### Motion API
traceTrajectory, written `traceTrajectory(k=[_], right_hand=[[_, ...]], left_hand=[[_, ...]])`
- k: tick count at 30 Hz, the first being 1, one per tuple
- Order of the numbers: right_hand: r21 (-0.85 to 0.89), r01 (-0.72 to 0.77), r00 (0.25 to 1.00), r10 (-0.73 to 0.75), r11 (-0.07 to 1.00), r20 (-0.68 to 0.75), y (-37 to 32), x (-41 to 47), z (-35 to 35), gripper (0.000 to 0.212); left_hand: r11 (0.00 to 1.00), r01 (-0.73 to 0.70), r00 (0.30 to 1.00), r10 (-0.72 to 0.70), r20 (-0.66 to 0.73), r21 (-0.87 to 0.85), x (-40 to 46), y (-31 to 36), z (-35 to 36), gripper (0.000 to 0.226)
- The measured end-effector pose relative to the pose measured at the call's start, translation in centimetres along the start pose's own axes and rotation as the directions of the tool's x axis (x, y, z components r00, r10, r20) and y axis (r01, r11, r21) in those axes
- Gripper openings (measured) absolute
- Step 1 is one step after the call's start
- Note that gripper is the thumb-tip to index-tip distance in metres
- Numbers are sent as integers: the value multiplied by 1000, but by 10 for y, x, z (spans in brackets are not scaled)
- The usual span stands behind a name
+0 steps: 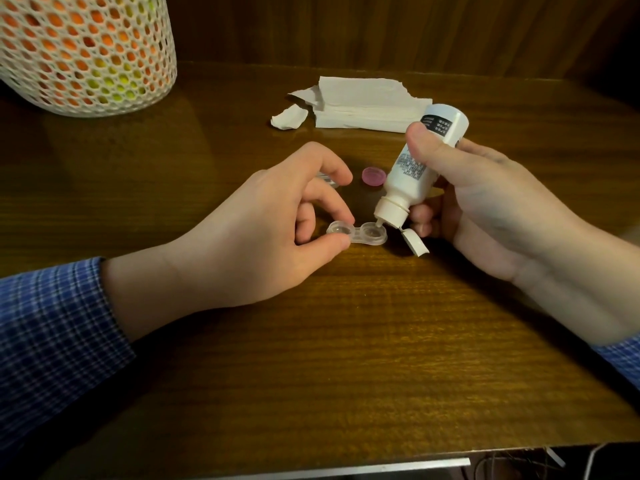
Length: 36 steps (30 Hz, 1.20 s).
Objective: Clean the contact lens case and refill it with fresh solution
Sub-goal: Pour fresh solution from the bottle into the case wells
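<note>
A clear two-well contact lens case [367,236] lies uncapped on the wooden table [346,341]. My left hand [249,233] pinches its left well between thumb and fingertips. My right hand [491,209] grips a white solution bottle [419,171], tilted nozzle-down with the tip over the right well. The bottle's flip cap [415,241] hangs open. A pink case cap [373,175] lies just behind the case. A clear cap [327,178] shows partly behind my left fingers.
Folded white paper towels [367,105] and a torn scrap [289,118] lie behind the hands. A white mesh lamp [86,53] glowing orange and green stands at the back left. The table's front edge runs along the bottom.
</note>
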State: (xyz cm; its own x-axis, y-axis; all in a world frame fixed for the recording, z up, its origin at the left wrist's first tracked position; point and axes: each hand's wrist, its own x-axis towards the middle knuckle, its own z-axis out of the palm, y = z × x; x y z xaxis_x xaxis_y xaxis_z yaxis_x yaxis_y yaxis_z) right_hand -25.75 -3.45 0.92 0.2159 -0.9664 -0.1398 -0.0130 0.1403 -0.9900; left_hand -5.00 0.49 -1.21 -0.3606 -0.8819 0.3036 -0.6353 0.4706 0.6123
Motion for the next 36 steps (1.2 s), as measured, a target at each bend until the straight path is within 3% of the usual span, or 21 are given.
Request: traceTrajectory(k=[36], right_hand=[[-23,-8,1000,8,1000,-18,1,1,1,26]], left_hand=[[1000,-1,1000,1,6,-23,0,-2,1,50]])
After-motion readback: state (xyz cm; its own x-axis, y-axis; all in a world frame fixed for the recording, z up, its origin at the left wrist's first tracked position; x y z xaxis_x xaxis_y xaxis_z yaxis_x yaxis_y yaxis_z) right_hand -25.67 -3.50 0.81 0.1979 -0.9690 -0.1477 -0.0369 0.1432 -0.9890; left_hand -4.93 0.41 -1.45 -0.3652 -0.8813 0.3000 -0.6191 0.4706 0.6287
